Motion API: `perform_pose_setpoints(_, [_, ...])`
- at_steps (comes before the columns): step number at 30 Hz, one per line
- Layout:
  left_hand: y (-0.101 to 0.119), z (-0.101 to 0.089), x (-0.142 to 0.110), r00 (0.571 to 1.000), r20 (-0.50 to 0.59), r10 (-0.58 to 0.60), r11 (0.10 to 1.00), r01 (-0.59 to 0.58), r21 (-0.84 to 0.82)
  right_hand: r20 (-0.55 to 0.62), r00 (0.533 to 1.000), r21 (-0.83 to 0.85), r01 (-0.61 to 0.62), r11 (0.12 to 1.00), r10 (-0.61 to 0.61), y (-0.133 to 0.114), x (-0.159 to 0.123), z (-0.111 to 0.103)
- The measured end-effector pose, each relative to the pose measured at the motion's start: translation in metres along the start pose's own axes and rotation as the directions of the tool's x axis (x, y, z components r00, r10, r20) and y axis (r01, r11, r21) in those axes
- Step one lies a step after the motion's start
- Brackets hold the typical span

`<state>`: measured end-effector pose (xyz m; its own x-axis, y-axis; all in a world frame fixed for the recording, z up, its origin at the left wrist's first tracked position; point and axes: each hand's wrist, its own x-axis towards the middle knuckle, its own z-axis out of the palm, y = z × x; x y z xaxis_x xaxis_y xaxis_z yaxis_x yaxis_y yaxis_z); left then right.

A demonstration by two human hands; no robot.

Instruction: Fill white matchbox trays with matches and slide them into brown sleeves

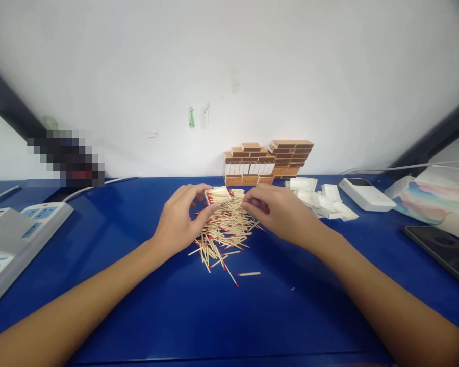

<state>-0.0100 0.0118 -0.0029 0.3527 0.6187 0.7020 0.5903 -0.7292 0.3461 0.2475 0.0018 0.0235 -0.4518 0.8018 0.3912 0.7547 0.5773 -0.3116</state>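
Tray [216, 188] holding red-tipped matches [219, 197], gripped between thumb and fingers of the left hand [179, 216] at the far left of the match pile [229, 227]. Right hand [281, 209], at the pile's far right: fingertips drawn narrow; whether they hold anything cannot be told. A level tray and heads aligned leftward should favour neat packing.

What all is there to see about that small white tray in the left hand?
The small white, open-topped rectangular tray looks like thin cardboard with low walls. Pale, red-headed wooden matchsticks lie in it, heads toward the picture's left. The person's bare left hand holds it between thumb and fingers, at the far part of a loose heap of similar matches. It looks slightly tilted; whether its underside touches the heap is hidden.
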Motion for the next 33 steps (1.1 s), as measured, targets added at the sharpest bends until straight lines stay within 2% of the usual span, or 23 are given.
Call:
perform_pose_setpoints(4, [0.001, 0.001, -0.001, 0.998, 0.054, 0.032, 0.999, -0.031, -0.009, 0.083, 0.996, 0.002, 0.030, 1.000, -0.030, 0.003, -0.001, 0.005])
perform_pose_setpoints(10, [0.002, 0.002, -0.001, 0.998, 0.060, 0.037, 0.999, -0.036, -0.016, 0.206, 0.977, 0.166, 0.024, 0.986, -0.058, -0.006, -0.005, 0.004])
perform_pose_setpoints(13, [0.002, 0.001, -0.002, 0.997, 0.068, 0.041, 0.999, -0.039, -0.023, 0.263, 0.963, 0.185, 0.010, 0.983, -0.060, -0.011, -0.007, 0.004])
perform_pose_setpoints(21, [0.001, 0.003, -0.004, 0.993, 0.095, 0.066, 0.998, -0.063, -0.032, 0.330, 0.944, 0.125, -0.041, 0.991, -0.003, -0.010, -0.008, 0.004])
perform_pose_setpoints(30, [0.000, 0.004, -0.006, 0.990, 0.111, 0.092, 0.995, -0.087, -0.049, 0.363, 0.932, 0.188, -0.075, 0.979, 0.002, -0.015, -0.010, 0.010])
perform_pose_setpoints(33, [0.001, 0.004, -0.006, 0.987, 0.114, 0.115, 0.993, -0.111, -0.042, 0.369, 0.929, 0.206, -0.047, 0.978, -0.033, -0.014, -0.009, 0.009])
